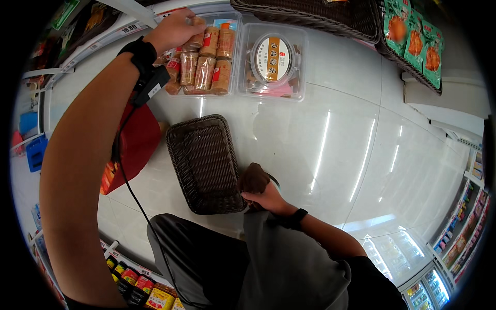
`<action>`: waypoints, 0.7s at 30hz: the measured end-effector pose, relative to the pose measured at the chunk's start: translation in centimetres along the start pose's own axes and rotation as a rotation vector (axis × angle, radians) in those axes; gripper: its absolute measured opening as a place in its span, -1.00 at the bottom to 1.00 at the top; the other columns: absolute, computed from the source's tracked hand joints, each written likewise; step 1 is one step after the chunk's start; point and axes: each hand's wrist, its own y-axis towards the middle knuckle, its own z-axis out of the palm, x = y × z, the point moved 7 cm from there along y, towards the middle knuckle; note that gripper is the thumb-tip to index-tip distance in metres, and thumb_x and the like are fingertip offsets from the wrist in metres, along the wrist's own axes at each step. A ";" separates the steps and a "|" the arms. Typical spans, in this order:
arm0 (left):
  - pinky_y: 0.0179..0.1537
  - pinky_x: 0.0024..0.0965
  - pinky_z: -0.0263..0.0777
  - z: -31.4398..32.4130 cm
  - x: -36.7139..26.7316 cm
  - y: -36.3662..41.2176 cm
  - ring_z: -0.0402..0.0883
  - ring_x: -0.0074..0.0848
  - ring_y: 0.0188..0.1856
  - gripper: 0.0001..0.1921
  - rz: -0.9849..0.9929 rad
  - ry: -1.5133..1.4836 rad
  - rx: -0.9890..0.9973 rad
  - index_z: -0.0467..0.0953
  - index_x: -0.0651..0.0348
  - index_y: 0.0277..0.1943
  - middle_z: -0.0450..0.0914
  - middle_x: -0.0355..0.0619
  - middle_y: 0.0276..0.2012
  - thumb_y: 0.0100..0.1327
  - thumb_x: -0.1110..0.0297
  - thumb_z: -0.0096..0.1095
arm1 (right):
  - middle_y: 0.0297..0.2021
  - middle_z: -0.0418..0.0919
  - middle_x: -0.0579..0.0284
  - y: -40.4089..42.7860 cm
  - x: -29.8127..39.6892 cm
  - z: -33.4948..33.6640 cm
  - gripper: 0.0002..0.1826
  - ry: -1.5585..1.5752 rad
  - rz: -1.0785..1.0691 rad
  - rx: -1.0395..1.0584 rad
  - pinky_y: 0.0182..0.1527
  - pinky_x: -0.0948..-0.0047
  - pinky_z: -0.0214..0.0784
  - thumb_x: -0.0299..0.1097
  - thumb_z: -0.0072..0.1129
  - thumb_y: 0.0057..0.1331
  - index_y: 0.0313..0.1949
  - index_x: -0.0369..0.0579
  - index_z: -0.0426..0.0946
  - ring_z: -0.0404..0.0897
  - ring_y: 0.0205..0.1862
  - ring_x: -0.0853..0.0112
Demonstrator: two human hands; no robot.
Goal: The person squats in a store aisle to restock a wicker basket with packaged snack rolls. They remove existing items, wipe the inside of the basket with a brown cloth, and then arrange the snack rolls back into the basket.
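My left hand [174,31] reaches to the far side, its fingers around a wrapped cylindrical snack roll [198,29]. Beneath it, several similar rolls [204,73] lie in a clear plastic bin [237,50]. Nearer me, a dark brown woven basket [209,159] rests on the floor with nothing inside. Beside that basket's right rim, my right hand [269,197] grips a bunched brown cloth [254,179]. My knees flank the near side of the basket.
A second clear bin [304,62] holds a round lidded tub [272,60]. Another woven basket [310,17] and green food pouches [414,42] are at the far side. A red bag [141,139] stands left, near a hanging black cable [130,186]. Jars [131,277] line a low shelf.
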 end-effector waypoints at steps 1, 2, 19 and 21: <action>-0.01 -0.24 0.54 0.1 -0.2 0.1 0.71 -0.17 -0.07 -0.42 -0.002 0.003 0.024 0.48 0.35 0.20 0.67 0.19 -0.07 0.31 0.04 0.26 | -0.21 0.53 0.19 -0.1 0.5 0.0 -0.66 -0.008 0.006 0.000 -0.05 0.35 0.44 -0.39 0.35 0.21 -0.07 -0.17 0.45 0.54 -0.13 0.43; 0.00 -0.24 0.54 0.2 -0.4 0.1 0.70 -0.16 -0.05 -0.41 -0.005 0.006 0.046 0.47 0.35 0.22 0.67 0.20 -0.06 0.31 0.04 0.26 | -0.20 0.53 0.20 0.0 0.4 0.1 -0.67 0.004 0.027 0.004 -0.05 0.35 0.43 -0.40 0.35 0.21 -0.08 -0.16 0.45 0.54 -0.13 0.43; 0.26 0.05 0.22 16.9 6.1 -37.2 0.27 0.15 0.25 -0.39 -0.616 -0.106 -0.304 0.29 0.39 0.22 0.31 0.30 0.18 0.15 0.40 0.40 | -0.38 0.57 0.28 0.4 4.1 -1.9 -0.59 -0.054 0.082 0.032 -0.58 0.56 0.23 -0.14 0.31 0.36 -0.05 -0.26 0.51 0.38 -0.62 0.62; 0.20 -0.02 0.31 20.6 10.4 -38.9 0.40 0.10 0.15 -0.47 -0.725 -0.366 -0.197 0.33 0.42 0.16 0.43 0.28 0.09 0.19 0.40 0.33 | -0.35 0.58 0.28 0.6 6.6 -1.1 -0.51 -0.056 0.036 0.149 -0.62 0.61 0.15 -0.12 0.23 0.41 0.15 -0.23 0.41 0.39 -0.59 0.67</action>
